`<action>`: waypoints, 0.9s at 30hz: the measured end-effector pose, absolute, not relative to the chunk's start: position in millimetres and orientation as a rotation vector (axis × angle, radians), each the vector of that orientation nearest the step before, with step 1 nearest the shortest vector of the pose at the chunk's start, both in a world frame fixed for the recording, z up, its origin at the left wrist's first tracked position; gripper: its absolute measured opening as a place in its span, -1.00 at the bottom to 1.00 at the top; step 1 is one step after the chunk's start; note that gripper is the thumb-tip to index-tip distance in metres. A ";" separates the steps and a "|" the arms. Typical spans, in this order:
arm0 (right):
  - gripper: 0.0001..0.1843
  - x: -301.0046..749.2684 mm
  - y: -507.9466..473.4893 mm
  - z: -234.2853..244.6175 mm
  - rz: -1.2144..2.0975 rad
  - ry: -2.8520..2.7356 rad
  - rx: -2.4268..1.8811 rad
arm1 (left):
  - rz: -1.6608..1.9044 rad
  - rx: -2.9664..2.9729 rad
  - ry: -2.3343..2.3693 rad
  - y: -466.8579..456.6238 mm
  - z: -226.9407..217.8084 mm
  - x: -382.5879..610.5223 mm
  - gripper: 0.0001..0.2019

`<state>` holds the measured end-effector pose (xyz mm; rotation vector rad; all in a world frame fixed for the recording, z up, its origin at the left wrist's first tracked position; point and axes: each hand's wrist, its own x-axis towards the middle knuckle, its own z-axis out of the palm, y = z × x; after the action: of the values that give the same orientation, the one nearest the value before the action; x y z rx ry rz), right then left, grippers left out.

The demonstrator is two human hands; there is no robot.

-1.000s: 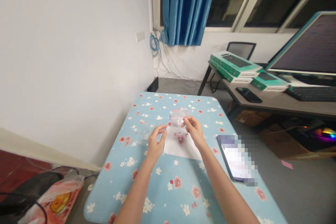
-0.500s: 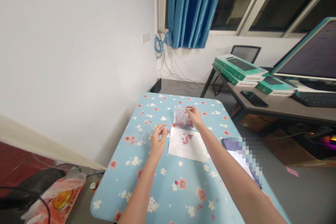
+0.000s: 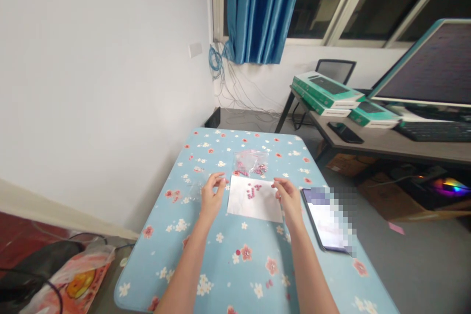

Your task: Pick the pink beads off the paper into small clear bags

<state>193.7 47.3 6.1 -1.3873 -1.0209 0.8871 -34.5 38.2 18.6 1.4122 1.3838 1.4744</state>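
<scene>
A white paper sheet [image 3: 243, 201] lies on the blue floral tablecloth [image 3: 235, 265], with a small cluster of pink-red beads [image 3: 252, 191] on it. Just behind the sheet lies a clear zip bag [image 3: 251, 162] holding similar beads. My left hand [image 3: 212, 195] hovers at the sheet's left edge, fingers curled and holding nothing I can see. My right hand [image 3: 289, 201] is at the sheet's right edge, also empty. Neither hand touches the bag.
A small clear plastic piece [image 3: 195, 189] lies left of the sheet. A tablet [image 3: 326, 218] with a pixelated screen lies at the cloth's right side. Beyond stands a desk [image 3: 371, 144] with green boxes, a phone, a monitor and a keyboard. A white wall [image 3: 110, 83] runs along the left.
My right hand has let go of the zip bag and moved back and right to the sheet's edge. The bag now lies flat on the cloth. My left hand has barely moved.
</scene>
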 end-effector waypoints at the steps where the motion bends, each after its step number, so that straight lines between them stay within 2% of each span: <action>1: -0.61 192.6 44.8 0.7 0.859 -1.047 -1.396 | 1.462 1.428 1.385 38.5 16.9 -34.0 -0.75; 6: -0.65 187.9 41.4 -7.2 0.745 -1.239 -1.441 | 1.397 1.511 1.406 37.5 15.1 -31.2 -0.80; 11: -0.69 186.0 40.1 -2.2 0.701 -1.288 -1.440 | 1.270 1.630 1.374 38.8 33.2 -43.4 -0.76; 13: -0.69 185.8 41.0 -4.6 0.713 -1.296 -1.426 | 1.151 1.756 1.434 44.8 39.1 -56.0 -0.71; 20: -0.69 185.6 45.5 -11.5 0.768 -1.317 -1.443 | 0.479 2.392 1.560 81.1 32.6 -96.2 -0.34; 27: -0.70 185.9 41.2 -1.8 0.693 -1.403 -1.493 | 0.296 2.428 1.432 97.6 34.4 -91.9 -0.23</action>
<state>185.9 41.2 -1.8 -1.4932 -1.4029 0.6926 -91.9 97.6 34.4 2.4280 1.4319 0.2960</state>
